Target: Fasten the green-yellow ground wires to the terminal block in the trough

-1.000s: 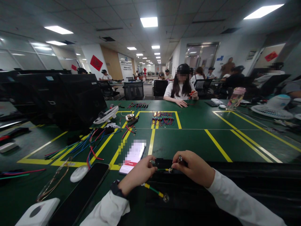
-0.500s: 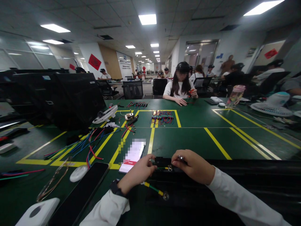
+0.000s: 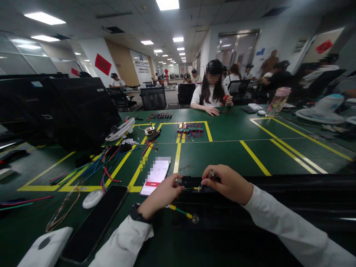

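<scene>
My left hand (image 3: 162,194) pinches a green-and-yellow wire (image 3: 182,211) whose free end carries a metal ring terminal (image 3: 195,218). The wire's other end meets a small black block (image 3: 191,181) at the near edge of the green table (image 3: 222,155). My right hand (image 3: 226,183) is closed on a small metal part (image 3: 211,172) pressed onto that block. Both hands sit close together over a black case (image 3: 250,222) in front of me.
A lit phone (image 3: 155,176), a dark tablet (image 3: 96,222), glasses (image 3: 62,209), a white puck (image 3: 93,198) and a white box (image 3: 46,250) lie to my left. Loose coloured wires (image 3: 97,168) and a wired bundle (image 3: 190,130) lie further out. A person (image 3: 213,92) sits opposite.
The view has tipped downward slightly, so everything sits higher in the picture. My hands keep their grip at the black block; my right fingers have shifted a little on the metal part.
</scene>
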`<state>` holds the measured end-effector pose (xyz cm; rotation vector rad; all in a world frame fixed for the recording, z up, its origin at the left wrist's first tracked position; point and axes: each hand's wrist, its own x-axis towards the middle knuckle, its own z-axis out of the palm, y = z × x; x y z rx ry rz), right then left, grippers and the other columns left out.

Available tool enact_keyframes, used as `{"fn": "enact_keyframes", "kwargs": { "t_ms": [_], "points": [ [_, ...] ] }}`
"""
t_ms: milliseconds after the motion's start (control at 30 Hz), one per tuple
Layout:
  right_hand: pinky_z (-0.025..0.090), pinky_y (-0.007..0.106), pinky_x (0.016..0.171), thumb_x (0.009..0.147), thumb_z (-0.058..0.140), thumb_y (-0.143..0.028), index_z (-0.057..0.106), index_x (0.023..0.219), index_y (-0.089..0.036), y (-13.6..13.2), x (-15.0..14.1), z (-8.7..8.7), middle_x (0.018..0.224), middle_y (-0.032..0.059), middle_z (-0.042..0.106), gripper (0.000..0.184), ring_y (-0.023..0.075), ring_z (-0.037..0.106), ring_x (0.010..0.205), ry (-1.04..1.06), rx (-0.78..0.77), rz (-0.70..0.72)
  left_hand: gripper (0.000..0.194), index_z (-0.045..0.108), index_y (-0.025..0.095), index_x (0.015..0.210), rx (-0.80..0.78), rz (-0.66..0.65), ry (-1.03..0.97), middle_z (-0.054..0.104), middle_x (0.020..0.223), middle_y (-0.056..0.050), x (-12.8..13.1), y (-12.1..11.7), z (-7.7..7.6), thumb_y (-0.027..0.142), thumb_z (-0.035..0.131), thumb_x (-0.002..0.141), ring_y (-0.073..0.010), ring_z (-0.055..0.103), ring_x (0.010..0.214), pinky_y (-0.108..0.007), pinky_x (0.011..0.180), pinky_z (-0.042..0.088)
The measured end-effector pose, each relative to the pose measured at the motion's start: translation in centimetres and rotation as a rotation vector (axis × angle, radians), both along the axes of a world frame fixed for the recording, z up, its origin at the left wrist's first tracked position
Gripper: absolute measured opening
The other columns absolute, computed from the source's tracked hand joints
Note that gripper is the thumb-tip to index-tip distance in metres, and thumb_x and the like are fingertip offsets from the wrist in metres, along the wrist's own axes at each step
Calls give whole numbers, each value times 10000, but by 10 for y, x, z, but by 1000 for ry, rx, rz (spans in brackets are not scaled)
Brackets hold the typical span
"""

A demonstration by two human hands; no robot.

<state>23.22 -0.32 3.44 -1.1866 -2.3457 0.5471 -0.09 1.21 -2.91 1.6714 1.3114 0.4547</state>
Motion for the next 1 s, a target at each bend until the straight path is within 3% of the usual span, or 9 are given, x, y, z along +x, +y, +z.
{"fn": "enact_keyframes", "kwargs": {
  "t_ms": [267, 600, 800, 1000],
  "points": [
    [352, 255, 633, 848, 517, -319, 589, 834, -200, 3, 0, -7, 719, 4, 626, 140, 137, 540, 659, -56, 22, 52, 338, 476, 174, 1072, -10, -9, 4, 511, 592, 43, 0, 3, -4, 298, 508, 759, -123, 487, 509, -220, 461, 340],
    [385, 255, 668, 840, 514, -217, 601, 832, -180, 8, 2, -14, 786, 19, 627, 95, 139, 554, 714, 33, -21, 123, 358, 481, 178, 1084, 5, -4, 32, 543, 629, 27, 0, 3, -4, 326, 517, 761, -139, 517, 546, -238, 493, 369],
    [407, 240, 626, 831, 536, -266, 569, 873, -175, 8, 8, -4, 770, 19, 613, 106, 132, 556, 689, 187, -56, 19, 385, 473, 174, 1117, -12, -8, 32, 571, 661, 15, 2, 3, -2, 337, 505, 769, -138, 518, 544, -245, 502, 376],
    [366, 232, 567, 825, 551, -275, 560, 825, -177, 4, 5, -4, 665, -5, 595, 99, 119, 533, 597, 51, -27, 13, 363, 475, 167, 1099, -2, 1, 38, 537, 616, 28, 1, 4, -6, 314, 512, 768, -138, 516, 540, -241, 496, 370]
  ]
}}
